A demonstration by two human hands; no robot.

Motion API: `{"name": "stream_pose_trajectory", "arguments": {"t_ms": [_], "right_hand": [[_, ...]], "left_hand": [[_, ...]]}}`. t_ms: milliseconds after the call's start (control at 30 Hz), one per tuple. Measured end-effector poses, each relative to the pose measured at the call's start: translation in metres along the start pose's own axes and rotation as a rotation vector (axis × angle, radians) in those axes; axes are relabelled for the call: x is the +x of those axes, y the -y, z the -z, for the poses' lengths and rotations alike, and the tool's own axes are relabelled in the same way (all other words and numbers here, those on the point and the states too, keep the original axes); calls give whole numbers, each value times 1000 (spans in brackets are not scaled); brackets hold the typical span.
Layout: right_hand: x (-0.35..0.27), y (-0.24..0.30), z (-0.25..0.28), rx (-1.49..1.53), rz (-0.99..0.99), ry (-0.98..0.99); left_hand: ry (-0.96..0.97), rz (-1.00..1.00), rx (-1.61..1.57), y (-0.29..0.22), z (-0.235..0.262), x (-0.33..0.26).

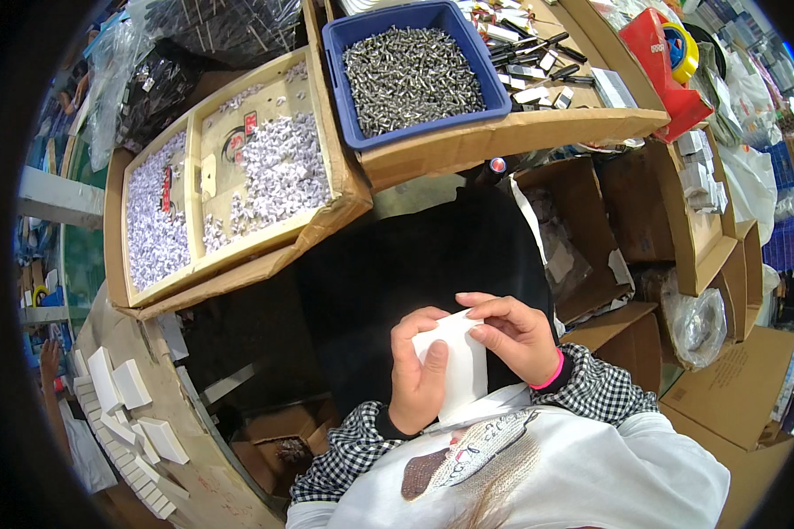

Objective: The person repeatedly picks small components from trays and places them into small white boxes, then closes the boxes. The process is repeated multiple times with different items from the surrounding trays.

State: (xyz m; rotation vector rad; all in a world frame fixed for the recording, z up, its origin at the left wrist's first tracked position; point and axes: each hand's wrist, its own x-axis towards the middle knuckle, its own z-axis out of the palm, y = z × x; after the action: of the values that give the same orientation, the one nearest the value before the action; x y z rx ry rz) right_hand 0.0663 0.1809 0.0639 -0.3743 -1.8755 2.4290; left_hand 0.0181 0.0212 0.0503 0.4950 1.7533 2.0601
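Close to my body, both hands hold a small white cardboard box (465,366), its long side pointing toward me. My left hand (414,375) is wrapped round its left side, with the thumb lying along the near face. At the far right corner, my right hand (518,342) pinches the box's end between thumb and fingers. A pink band circles my right wrist. The fingers cover part of the far end, so I cannot tell whether its flap is folded in. Beneath the hands lies black cloth (414,264).
Ahead stands a blue bin (351,128) of small metal parts. A divided wooden tray (194,194) of small white pieces is at the far left. White boxes (132,385) line the left table. Pens and lighter-like items (538,66) lie beyond the bin; open cartons (582,220) stand right.
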Motion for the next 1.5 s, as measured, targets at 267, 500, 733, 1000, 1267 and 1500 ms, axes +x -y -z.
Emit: {"name": "stream_pose_trajectory", "arguments": {"t_ms": [267,500,733,1000,1267,1500], "right_hand": [[-2,1,15,-185,42,167],[-7,-4,2,-95,-50,84],[2,4,0,-229,130,114],[20,69,58,-528,251,-260],[77,178,220,-647,630,-970],[96,197,240,-344,181,-747]], "left_hand": [[171,109,-140,-4,25,-12],[22,70,-92,-1,15,-19],[-26,143,-160,-6,7,-10],[-17,38,63,-10,9,0],[-41,185,13,-14,4,-7],[-51,175,48,-21,0,-5]]}}
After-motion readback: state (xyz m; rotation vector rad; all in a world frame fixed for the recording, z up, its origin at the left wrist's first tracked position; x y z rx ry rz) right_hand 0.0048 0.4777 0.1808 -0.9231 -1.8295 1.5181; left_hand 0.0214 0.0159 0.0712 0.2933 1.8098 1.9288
